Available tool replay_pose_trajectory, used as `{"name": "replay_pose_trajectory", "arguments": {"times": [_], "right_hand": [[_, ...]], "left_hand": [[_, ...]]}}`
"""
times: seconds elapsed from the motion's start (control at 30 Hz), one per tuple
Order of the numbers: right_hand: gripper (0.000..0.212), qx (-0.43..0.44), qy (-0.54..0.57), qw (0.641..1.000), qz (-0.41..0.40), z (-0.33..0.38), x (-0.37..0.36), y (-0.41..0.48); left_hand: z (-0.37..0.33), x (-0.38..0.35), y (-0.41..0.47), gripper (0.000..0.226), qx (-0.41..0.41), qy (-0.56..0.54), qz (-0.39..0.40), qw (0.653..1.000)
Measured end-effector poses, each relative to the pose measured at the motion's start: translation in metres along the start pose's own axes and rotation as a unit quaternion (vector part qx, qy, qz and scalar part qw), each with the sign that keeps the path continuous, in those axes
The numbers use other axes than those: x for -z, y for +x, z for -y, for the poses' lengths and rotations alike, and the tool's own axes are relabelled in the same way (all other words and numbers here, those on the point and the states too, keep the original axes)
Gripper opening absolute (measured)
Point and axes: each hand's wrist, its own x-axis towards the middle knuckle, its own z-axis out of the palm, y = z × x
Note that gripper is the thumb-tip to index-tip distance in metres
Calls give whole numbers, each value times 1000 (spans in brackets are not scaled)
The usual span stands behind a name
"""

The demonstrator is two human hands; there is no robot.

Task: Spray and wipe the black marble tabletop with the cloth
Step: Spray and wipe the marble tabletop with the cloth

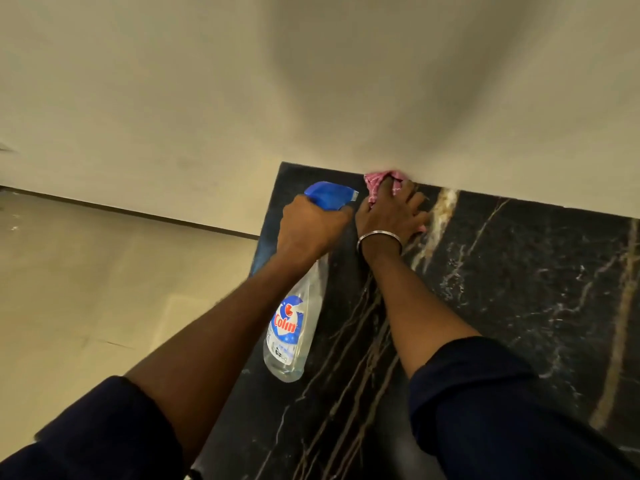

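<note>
The black marble tabletop (502, 289) with white and gold veins fills the lower right and ends at the wall. My left hand (311, 226) grips the neck of a clear spray bottle (294, 327) with a blue trigger head, held above the tabletop's left edge, nozzle aimed at the far corner. My right hand (391, 213), a metal bangle on its wrist, presses a pink checked cloth (375, 181) flat on the marble against the wall. Most of the cloth is hidden under the fingers.
A plain beige wall (311, 81) rises directly behind the tabletop. To the left, a light tiled floor (86, 289) lies below the table's left edge, with a dark skirting line along the wall.
</note>
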Motion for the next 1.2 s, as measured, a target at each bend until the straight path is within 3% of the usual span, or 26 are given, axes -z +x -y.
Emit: {"name": "replay_pose_trajectory", "arguments": {"times": [0.07, 0.17, 0.33, 0.5, 0.63, 0.87, 1.0, 1.2], "right_hand": [[56, 17, -9, 1000, 15, 29, -2, -7], [59, 74, -28, 996, 45, 73, -3, -19], [45, 145, -28, 986, 75, 142, -8, -35], [47, 210, -54, 975, 56, 166, -15, -39], [50, 263, -18, 964, 32, 127, -18, -27], [57, 137, 1, 991, 11, 3, -6, 6], [55, 67, 7, 998, 8, -54, 5, 14], [50, -22, 8, 999, -33, -143, 14, 35]], "left_hand": [[8, 16, 7, 25, 5, -3, -11, 1000], [18, 40, 21, 41, 14, -13, -27, 999], [28, 82, 43, 58, 26, 7, -71, 997], [45, 112, 49, 46, 39, 20, -83, 996], [46, 112, 44, 39, 33, 18, -68, 997], [25, 67, 22, 36, -5, -31, -15, 999], [11, 43, 5, 20, -38, -34, 16, 999], [-2, 17, -6, 23, -34, -24, -3, 999]]}}
